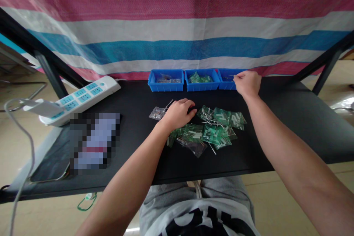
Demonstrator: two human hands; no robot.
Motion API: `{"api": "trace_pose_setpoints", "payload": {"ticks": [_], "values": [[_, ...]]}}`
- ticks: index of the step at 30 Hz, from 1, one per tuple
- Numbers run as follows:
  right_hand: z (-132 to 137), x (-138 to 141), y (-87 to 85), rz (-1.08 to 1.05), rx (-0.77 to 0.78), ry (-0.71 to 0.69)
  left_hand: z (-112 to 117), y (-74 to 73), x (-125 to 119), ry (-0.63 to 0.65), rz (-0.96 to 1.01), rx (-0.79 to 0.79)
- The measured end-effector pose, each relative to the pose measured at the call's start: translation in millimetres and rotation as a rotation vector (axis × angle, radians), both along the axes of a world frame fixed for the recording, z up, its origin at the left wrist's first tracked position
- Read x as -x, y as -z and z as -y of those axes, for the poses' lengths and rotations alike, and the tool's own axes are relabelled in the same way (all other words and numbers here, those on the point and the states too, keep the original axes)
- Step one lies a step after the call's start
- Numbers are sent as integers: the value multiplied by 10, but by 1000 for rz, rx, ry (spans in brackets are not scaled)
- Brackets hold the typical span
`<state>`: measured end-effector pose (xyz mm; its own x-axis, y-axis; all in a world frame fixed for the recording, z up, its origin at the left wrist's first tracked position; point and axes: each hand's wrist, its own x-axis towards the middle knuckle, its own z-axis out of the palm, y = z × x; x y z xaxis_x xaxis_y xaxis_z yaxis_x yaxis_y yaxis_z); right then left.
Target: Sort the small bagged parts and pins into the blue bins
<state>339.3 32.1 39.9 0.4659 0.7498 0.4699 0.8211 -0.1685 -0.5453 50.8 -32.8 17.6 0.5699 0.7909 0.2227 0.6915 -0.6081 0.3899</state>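
My right hand (248, 83) is over the right blue bin (226, 85), its fingers pinched on a thin metal rod (229, 76) that points left. The hand hides part of this bin. My left hand (179, 113) hovers over or rests at the left of a pile of small packets, fingers loosely curved and thumb apart, with nothing visible in it. Green-tinted packets (217, 135) with pale pieces inside make up most of the pile. Loose metal rods (212, 148) lie among them. A clear packet (157, 113) lies just left of my left hand.
The left blue bin (167, 87) holds clear packets, the middle blue bin (203, 87) green ones. A white power strip (83, 97) with a plugged-in charger stands at the left. Nearer lies a pixelated phone-like object (95, 142). Black frame bars and a striped sheet border the black table (132, 103).
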Motion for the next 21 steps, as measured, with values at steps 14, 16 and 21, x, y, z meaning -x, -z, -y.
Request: {"api": "trace_pose_setpoints", "payload": {"ticks": [14,16,21], "values": [[378,408,133,-20,-129,-448,-23,26,-15,37,-87,-41],[483,515,181,-12,-89,-597,-26,30,-19,39,-88,-43],[618,670,272,200,57,-938,-15,7,-28,39,-100,-42]]}}
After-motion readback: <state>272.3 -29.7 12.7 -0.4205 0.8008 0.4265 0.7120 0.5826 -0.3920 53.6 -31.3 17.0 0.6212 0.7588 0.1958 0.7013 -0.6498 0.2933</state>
